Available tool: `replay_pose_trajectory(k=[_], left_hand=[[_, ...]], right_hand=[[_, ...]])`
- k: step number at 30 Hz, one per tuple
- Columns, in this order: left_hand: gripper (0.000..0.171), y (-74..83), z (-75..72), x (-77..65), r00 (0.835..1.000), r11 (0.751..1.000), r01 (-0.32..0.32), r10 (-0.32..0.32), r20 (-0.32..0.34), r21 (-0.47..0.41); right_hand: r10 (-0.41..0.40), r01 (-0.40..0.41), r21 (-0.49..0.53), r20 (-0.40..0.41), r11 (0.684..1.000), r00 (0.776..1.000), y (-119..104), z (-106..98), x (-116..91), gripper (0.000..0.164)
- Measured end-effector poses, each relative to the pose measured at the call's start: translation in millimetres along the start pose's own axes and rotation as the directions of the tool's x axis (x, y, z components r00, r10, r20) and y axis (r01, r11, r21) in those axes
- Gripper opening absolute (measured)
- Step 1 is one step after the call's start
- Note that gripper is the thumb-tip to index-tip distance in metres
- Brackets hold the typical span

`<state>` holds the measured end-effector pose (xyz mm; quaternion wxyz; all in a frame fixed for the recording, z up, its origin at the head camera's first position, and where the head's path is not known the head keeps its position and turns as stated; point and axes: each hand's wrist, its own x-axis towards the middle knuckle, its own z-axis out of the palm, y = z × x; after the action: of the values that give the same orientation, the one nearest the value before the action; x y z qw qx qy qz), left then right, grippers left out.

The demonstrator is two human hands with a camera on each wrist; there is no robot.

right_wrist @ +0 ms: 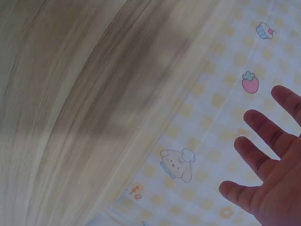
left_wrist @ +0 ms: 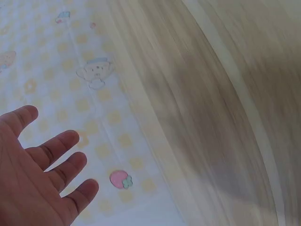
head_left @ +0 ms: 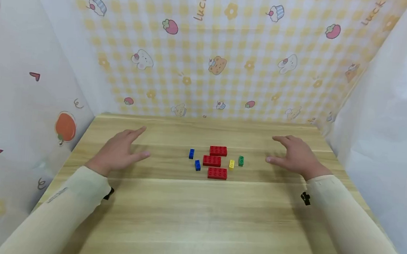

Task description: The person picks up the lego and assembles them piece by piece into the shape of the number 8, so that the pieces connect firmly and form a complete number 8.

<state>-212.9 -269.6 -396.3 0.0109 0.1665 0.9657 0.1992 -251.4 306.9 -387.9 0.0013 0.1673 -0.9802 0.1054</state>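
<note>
Three red building bricks, one at the back point(head_left: 218, 151), one in the middle point(head_left: 212, 161) and one in front point(head_left: 217, 173), lie near the table's centre. Left of them are two small blue bricks, a farther one point(head_left: 191, 154) and a nearer one point(head_left: 197, 165). To the right lie a small yellow brick point(head_left: 231, 164) and a small green brick point(head_left: 241, 161). My left hand point(head_left: 120, 152) hovers over the table left of the bricks, thumb apart from the fingers, holding nothing. On the other side my right hand point(head_left: 294, 156) is likewise spread and holds nothing. Both wrist views show parted fingers.
The bricks lie on a wood-grain table point(head_left: 210, 223). A yellow checked cloth point(head_left: 225, 37) with printed figures hangs behind its far edge. White sheets stand at the left point(head_left: 18, 108) and right point(head_left: 393, 130) sides.
</note>
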Motion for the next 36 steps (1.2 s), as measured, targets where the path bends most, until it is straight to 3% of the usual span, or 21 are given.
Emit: replay_pose_trajectory(k=[5,20,30,36], left_hand=[[0.092,12.0,4.9,7.0,1.0,0.999,-0.001,0.002,0.005,-0.038],[0.093,60.5,23.7,17.6,0.994,0.973,0.063,-0.04,0.104,-0.222],[0.082,83.0,34.5,24.1,0.99,0.975,0.05,-0.02,0.138,-0.218],[0.081,89.6,43.2,28.6,0.984,0.968,0.088,-0.047,0.172,-0.235]], right_hand=[[-0.019,0.019,0.048,0.003,0.999,1.0,-8,4,4,0.09],[-0.078,0.073,0.109,0.037,0.991,0.996,-45,20,9,0.08],[-0.102,0.092,0.161,0.049,0.983,0.994,-66,24,11,0.075],[-0.117,0.1,0.193,0.076,0.976,0.99,-76,32,14,0.07]])
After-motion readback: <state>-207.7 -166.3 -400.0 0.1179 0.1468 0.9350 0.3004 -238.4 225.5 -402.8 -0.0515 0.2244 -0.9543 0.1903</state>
